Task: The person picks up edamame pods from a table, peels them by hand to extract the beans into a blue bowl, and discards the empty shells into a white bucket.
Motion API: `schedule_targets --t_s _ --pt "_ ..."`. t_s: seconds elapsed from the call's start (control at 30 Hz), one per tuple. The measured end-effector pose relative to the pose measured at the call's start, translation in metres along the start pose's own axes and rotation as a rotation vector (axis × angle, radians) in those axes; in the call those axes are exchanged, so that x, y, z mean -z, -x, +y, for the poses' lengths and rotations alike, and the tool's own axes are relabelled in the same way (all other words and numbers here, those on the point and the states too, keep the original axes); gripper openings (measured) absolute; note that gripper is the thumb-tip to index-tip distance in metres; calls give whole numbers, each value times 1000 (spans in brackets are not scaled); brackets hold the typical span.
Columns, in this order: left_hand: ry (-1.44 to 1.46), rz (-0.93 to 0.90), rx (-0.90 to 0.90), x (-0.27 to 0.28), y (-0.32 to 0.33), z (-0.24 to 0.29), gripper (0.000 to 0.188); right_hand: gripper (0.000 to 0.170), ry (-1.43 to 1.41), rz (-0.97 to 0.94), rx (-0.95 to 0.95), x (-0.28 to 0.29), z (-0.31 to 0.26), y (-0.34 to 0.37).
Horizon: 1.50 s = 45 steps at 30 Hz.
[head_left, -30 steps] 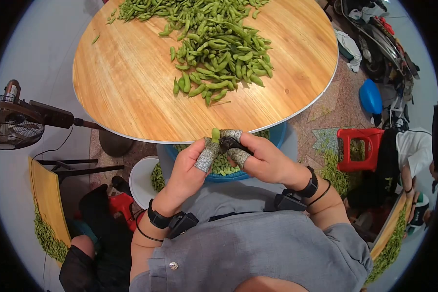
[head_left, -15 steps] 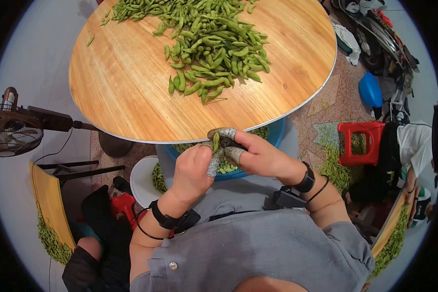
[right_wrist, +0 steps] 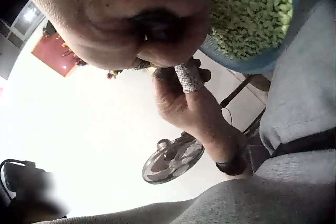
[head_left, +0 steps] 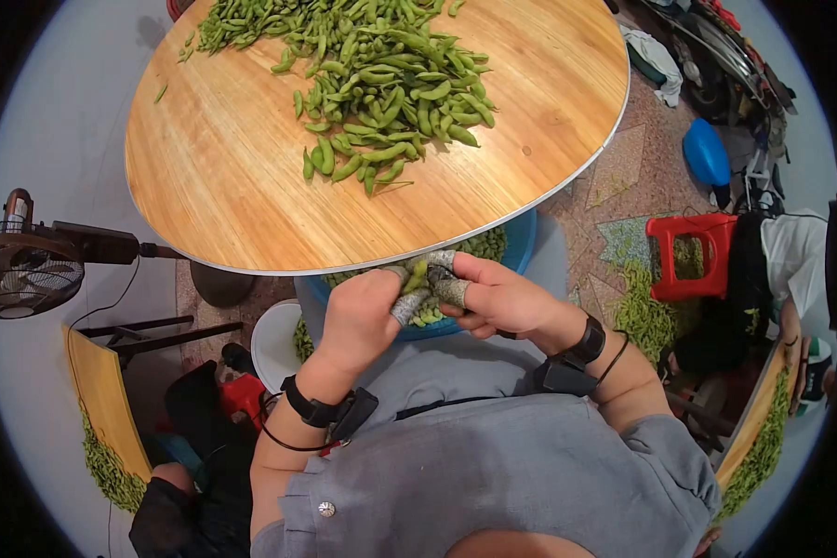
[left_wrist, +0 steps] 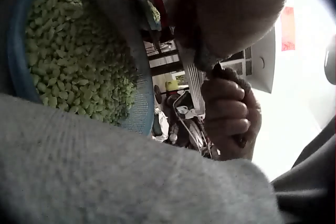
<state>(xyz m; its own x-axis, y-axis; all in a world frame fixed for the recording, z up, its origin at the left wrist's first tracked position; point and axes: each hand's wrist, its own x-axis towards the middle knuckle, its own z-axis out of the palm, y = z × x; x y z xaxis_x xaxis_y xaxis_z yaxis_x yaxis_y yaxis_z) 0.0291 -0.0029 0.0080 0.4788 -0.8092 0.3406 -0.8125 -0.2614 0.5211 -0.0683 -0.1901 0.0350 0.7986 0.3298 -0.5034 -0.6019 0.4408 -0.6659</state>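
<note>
One small green bean pod [head_left: 419, 275] sits right between the two hands, at the fingertips, just off the near edge of the round wood-grain counter [head_left: 251, 186]. It's over the blue plastic basin [head_left: 530, 251], which has loose shelled green beans [left_wrist: 79, 50] in it. The counter's edge covers the far part of the basin from above, and the hands block some of the middle. Both wrist cams are no help with the pod, since the near hand hides it.

Up on the counter there's a big heap of green pods [head_left: 391, 84], well apart from the hands, plus a stray pod [head_left: 161, 93] off to the left. White plastic bucket [head_left: 272, 346] is down by the left forearm, with a dark brown standing fan [head_left: 28, 265] further left and a red plastic stool [head_left: 661, 259] over on the right.

As for fingers, the left hand [head_left: 355, 312] pinches the pod with grey-taped thumb and finger. The right hand [head_left: 504, 302] has its taped thumb and index closed on it from the other side, other fingers curled under. Something dark shows between those right fingers, too blurry to tell what.
</note>
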Motion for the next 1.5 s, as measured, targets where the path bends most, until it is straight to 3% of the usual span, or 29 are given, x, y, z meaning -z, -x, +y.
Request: schedule_targets --t_s 0.07,0.17,0.23,0.27,0.33,0.4,0.47,0.5,0.53,0.6,0.67,0.73,0.9,0.97,1.1,1.2,1.27,1.33,1.43,1.5 --pt "-44 -1 -8 -6 2 0 20 33 63 92 32 -2 -2 3" --pt "6 36 -29 -10 -3 4 16 32 48 86 61 0 0 6" --pt "589 -111 458 -12 0 13 11 32 22 114 37 5 7 5" --pt "590 -115 457 -13 2 12 11 31 0 137 11 8 11 4" --pt "1615 -198 921 -16 6 7 13 28 -80 92 -8 15 16 9" --pt "1587 -229 946 -18 8 7 6 25 -163 46 -28 21 21 9" --pt "1560 -258 969 -22 11 9 3 20 165 268 60 30 26 2" --pt "1239 -316 842 -25 13 10 7 23 521 468 586 47 58 -22" --pt "919 -365 706 -28 13 12 11 23 518 470 587 44 55 -21" --pt "873 -378 652 -25 12 18 17 29 879 509 488 38 44 -17" --pt "878 -437 643 -21 12 19 18 30 963 485 492 39 43 -20" --pt "858 -449 643 -18 14 19 19 33 1197 393 638 37 43 -19" --pt "733 -473 573 -26 23 13 22 30 1287 398 668 33 58 -32" --pt "811 -469 697 -26 25 10 19 28 1244 435 658 35 60 -36" --pt "829 -387 759 -26 26 8 17 26 1263 427 724 36 57 -45" --pt "754 -389 713 -25 28 3 15 25 1292 480 703 37 55 -48" --pt "725 -389 702 -22 35 -1 14 21 1326 551 531 51 54 -48" --pt "742 -364 741 -21 40 -5 13 21 1332 534 522 61 56 -48" --pt "749 -283 812 -27 45 -9 7 22 1427 601 559 60 58 -47" --pt "742 -215 849 -28 46 -8 4 24 1445 685 689 47 58 -39"
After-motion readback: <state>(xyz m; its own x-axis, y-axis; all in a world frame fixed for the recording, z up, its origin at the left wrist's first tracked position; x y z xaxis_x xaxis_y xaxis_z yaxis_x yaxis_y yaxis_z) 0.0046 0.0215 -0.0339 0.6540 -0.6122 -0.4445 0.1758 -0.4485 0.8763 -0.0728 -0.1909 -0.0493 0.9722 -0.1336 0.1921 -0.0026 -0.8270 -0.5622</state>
